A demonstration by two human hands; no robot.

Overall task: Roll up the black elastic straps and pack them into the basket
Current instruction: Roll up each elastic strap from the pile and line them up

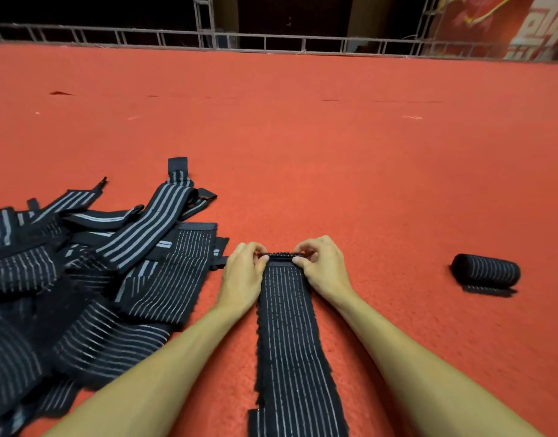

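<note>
The left hand (243, 272) and the right hand (323, 266) both pinch the far end of one black strap (287, 326). Their fingers are curled over the first small turn of a roll, one hand at each edge of the band. The strap lies flat on the red carpet (302, 152). Its long axis runs straight from the hands back toward the person, between the two forearms, and its near end reaches the bottom of the view.

All the unrolled length is therefore on the near side of both hands. The roll's own axis lies crosswise, left to right, so it would likely have to travel toward the body. Neither hand is nearer.

A pile of loose straps (82, 279) lies just beside the left hand. A rolled strap (487, 269) rests well apart on the right, also roughly crosswise. No basket is in view.
</note>
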